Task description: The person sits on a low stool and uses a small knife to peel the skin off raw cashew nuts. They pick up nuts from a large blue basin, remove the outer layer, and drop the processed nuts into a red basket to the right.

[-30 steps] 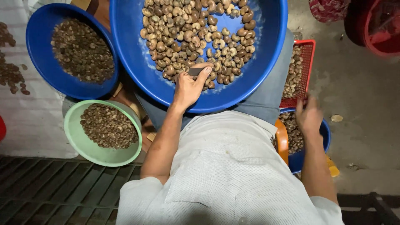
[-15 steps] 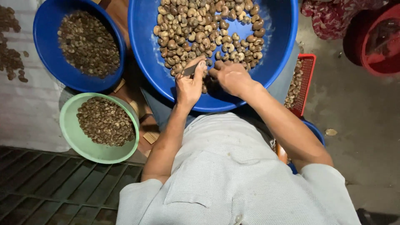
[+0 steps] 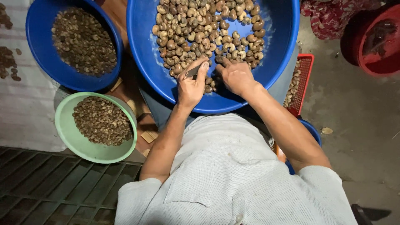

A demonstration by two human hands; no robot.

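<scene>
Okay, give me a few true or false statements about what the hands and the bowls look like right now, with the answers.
1. The left hand grips a small dark tool. True.
2. The right hand rests inside the green bowl. False: it is in the large blue basin, among the nuts.
3. The green bowl is empty. False: it holds small brownish pieces.
4. A second, smaller blue bowl sits beside the basin. True.
5. A red mesh tray lies beyond the right forearm. True.

left hand (image 3: 191,88): fingers pinch small tool, maybe a blade (image 3: 192,71) | right hand (image 3: 235,76): on nuts (image 3: 200,29) | big blue basin (image 3: 283,46)
</scene>
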